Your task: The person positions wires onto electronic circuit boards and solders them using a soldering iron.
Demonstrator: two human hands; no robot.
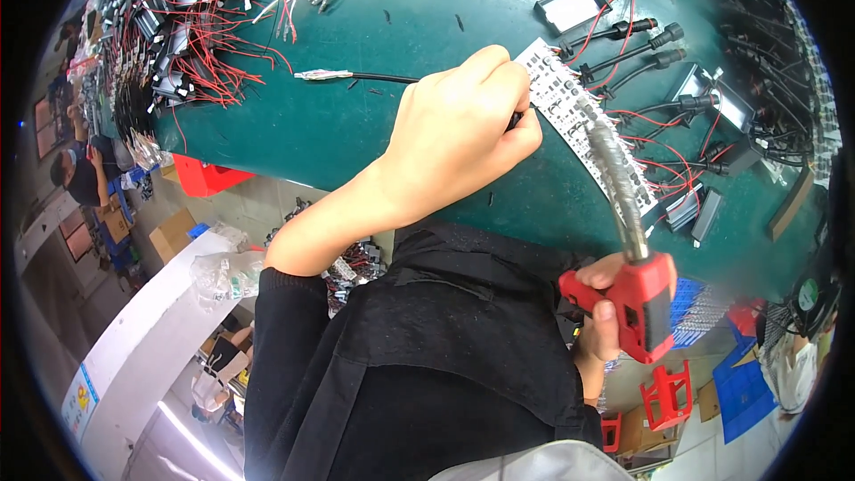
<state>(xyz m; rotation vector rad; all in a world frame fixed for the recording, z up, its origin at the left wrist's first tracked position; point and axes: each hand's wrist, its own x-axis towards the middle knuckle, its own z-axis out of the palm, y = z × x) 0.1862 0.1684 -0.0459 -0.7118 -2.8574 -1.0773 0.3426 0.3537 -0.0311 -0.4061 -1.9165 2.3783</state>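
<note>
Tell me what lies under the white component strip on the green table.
The white component strip lies flat on the green table. The left hand covers its near end, and the hose of the red tool in the right hand crosses it. Anything beneath stays hidden.

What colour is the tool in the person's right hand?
Red tool with a grey flexible neck, in the right hand; head view.

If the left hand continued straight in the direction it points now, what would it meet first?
The left hand points right, along the green table. It would probably first meet the white component strip, which lies just past its fingertips. Depth is unclear, so the fingertips may already touch it.
</note>
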